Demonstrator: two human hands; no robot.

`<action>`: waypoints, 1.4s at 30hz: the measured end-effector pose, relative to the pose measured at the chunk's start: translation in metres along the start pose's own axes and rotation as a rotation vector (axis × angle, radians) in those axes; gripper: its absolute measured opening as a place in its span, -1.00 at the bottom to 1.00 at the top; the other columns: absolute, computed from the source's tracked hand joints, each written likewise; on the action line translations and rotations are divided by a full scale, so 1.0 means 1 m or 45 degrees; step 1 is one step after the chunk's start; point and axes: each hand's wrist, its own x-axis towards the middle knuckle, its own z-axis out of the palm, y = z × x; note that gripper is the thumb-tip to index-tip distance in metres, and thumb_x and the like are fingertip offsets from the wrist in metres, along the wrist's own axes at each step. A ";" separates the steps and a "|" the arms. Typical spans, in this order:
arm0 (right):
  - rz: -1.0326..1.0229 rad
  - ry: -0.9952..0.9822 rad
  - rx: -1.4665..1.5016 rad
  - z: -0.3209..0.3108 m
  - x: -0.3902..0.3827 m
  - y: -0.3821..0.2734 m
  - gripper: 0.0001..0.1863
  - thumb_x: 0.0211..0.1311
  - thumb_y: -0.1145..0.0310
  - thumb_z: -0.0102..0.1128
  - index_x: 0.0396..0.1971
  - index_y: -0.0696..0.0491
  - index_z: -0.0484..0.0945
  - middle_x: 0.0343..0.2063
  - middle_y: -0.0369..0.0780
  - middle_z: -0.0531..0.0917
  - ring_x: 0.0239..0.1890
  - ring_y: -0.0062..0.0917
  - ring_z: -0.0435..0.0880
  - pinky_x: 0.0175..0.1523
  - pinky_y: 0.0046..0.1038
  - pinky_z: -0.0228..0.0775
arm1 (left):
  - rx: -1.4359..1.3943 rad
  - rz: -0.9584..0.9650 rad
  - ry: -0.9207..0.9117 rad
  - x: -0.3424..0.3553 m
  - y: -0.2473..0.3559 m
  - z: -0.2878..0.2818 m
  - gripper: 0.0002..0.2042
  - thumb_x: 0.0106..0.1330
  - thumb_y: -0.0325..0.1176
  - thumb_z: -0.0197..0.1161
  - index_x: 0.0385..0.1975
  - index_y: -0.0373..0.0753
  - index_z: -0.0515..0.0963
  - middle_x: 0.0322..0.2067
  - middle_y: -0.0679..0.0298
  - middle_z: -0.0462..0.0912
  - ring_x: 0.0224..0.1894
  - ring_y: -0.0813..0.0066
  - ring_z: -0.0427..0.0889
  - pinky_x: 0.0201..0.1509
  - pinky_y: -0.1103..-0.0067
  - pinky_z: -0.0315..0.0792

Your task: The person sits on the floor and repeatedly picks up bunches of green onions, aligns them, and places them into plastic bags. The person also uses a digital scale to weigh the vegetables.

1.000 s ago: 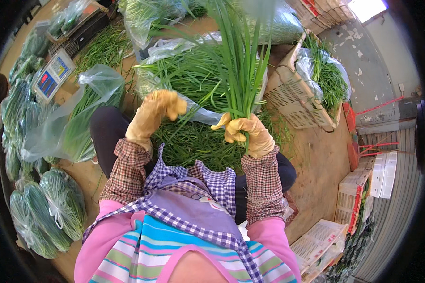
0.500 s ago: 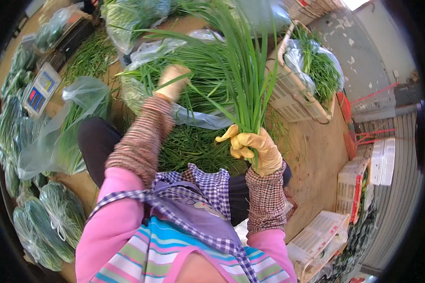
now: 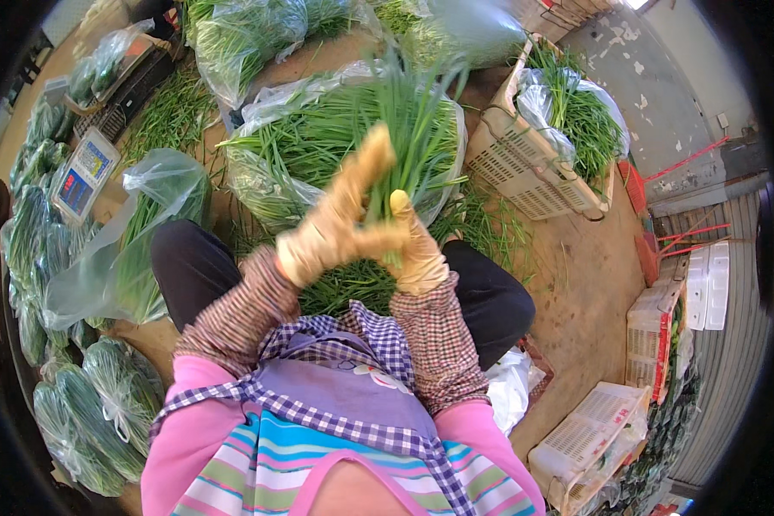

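My right hand (image 3: 420,256), in a yellowish glove, grips the lower end of a bunch of garlic chives (image 3: 413,129), its thumb pointing up along the stems. The long green leaves stand up and away from me, their tips blurred. Against the near side of the bunch is my left hand (image 3: 335,219), gloved too, with fingers stretched out and smeared by motion; its thumb side reaches to the right hand. Just beyond both hands lies a big clear plastic bag (image 3: 271,202), opened wide and heaped with loose garlic chives (image 3: 310,129).
Bagged chives (image 3: 103,404) line the left side, near a digital scale (image 3: 86,176) and a partly filled bag (image 3: 138,258). At right stands a plastic crate (image 3: 525,163) of chives; more crates (image 3: 589,439) sit lower right. Loose trimmings (image 3: 344,288) cover the floor between my legs.
My right hand has brought the chive bunch left and inward. My left hand has come over from the heap to the bunch, and its fingers have stretched out.
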 end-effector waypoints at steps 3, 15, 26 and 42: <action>0.178 0.091 -0.072 -0.049 0.014 0.022 -0.69 0.12 0.35 0.19 -0.13 0.13 0.49 -0.43 -0.39 0.54 -0.66 -0.82 0.29 -0.55 -0.80 0.16 | -0.629 -0.210 -0.130 -0.043 -0.009 0.026 -0.10 0.07 -0.38 0.29 0.33 -0.17 -0.23 0.32 0.18 -0.08 0.31 0.31 0.09 0.23 0.46 0.17; -0.095 0.681 -2.406 -0.014 0.017 0.053 -0.41 -0.04 0.25 0.26 -0.04 0.24 0.27 -0.35 0.02 0.58 -0.23 -0.13 0.58 -0.17 -0.30 0.44 | -1.275 -0.695 0.041 -0.039 -0.040 0.038 -0.36 0.14 -0.36 0.22 0.22 -0.28 0.10 0.01 0.09 0.44 0.03 0.32 0.43 0.15 0.47 0.29; -0.202 0.422 -1.694 -0.032 -0.024 -0.014 -0.51 0.21 0.00 0.04 -0.12 0.14 0.49 -0.36 -0.21 0.60 -0.37 -0.57 0.57 -0.23 -0.53 0.38 | -2.231 -0.417 -0.023 -0.050 -0.052 0.014 -0.18 0.07 -0.46 0.24 0.30 -0.27 -0.13 -0.01 0.05 0.46 -0.17 0.46 0.56 -0.09 0.54 0.55; -0.045 0.256 -1.775 -0.023 -0.014 0.024 -0.61 0.13 0.06 0.16 -0.49 0.15 0.52 -0.62 -0.20 0.54 -0.54 -0.51 0.52 -0.40 -0.49 0.34 | -2.281 -0.632 0.048 -0.046 -0.056 0.025 -0.20 -0.03 -0.47 0.22 0.28 -0.24 -0.01 0.07 0.00 0.38 0.00 0.28 0.49 0.15 0.40 0.35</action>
